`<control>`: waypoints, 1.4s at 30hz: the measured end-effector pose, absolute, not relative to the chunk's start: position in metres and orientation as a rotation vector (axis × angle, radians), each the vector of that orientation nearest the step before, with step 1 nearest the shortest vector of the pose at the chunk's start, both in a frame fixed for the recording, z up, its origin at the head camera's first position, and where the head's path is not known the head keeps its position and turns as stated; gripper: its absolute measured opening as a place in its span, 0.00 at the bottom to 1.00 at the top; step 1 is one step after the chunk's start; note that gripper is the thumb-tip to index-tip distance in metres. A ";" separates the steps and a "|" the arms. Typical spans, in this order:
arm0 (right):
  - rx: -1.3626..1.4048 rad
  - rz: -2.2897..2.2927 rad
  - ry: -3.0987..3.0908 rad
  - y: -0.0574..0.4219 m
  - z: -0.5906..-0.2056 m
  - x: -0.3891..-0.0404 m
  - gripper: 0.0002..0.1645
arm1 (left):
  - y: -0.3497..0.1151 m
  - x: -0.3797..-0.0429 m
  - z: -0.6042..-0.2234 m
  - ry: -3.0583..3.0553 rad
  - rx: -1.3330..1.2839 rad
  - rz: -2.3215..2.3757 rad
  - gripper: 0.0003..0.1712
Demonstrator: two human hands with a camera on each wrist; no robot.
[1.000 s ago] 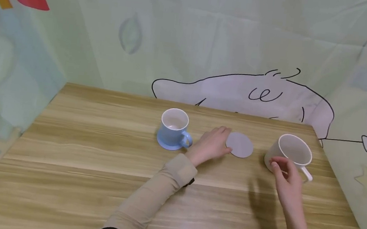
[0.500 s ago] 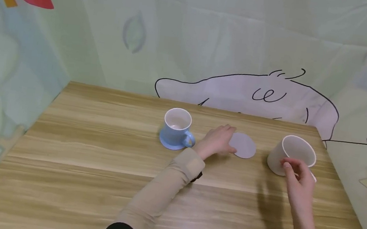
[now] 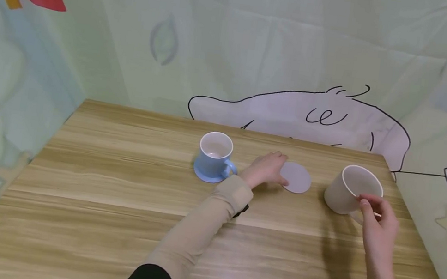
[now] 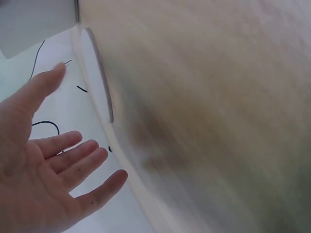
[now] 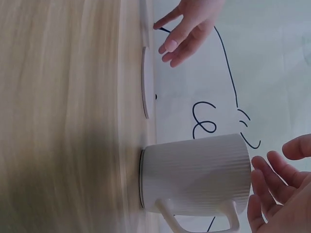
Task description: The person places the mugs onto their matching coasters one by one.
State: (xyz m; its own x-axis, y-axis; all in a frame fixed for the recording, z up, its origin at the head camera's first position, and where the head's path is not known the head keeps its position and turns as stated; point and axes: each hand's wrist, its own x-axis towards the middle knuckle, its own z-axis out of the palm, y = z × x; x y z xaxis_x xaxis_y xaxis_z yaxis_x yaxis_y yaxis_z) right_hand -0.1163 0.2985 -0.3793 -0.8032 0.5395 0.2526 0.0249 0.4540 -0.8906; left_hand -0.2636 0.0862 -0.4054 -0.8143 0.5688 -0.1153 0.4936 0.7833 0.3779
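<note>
In the head view my left hand (image 3: 267, 169) hovers just left of a round grey-lilac coaster (image 3: 297, 178) lying flat on the table. The left wrist view shows the fingers (image 4: 80, 167) and thumb spread apart, with nothing between them. At the right stands a white mug (image 3: 338, 195), upright, with ribbed sides (image 5: 197, 174) and its handle toward the person. My right hand (image 3: 381, 226) is by its rim and handle, the fingers (image 5: 272, 187) loosely bent and holding nothing; whether they touch the rim I cannot tell.
A blue mug (image 3: 212, 165) with a white inside stands on a blue coaster (image 3: 201, 175), left of my left hand. The wooden table (image 3: 113, 219) meets a printed cloth backdrop (image 3: 226, 47) at its back edge.
My right hand has moved right along the front of the white mug, toward its handle side. My left hand stays beside the grey-lilac coaster. The camera view has shifted slightly.
</note>
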 end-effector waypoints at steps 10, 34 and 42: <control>-0.685 1.344 -2.208 0.312 -0.375 -0.116 0.10 | 0.092 -0.267 -0.407 2.727 0.825 0.469 0.46; -0.773 1.473 -2.003 0.343 -0.386 -0.115 0.08 | 0.100 -0.268 -0.416 2.754 0.804 0.412 0.44; -0.850 1.381 -2.331 0.354 -0.389 -0.113 0.08 | 0.101 -0.263 -0.415 2.792 0.799 0.354 0.42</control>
State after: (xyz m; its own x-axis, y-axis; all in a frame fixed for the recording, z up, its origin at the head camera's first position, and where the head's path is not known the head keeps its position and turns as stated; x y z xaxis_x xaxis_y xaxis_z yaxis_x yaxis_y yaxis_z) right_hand -0.1135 0.3535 -0.3893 -0.7796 0.6250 -0.0403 0.3357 0.3626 -0.8694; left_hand -0.2627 0.1005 -0.4148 -0.8293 0.5412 -0.1393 0.4893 0.8236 0.2869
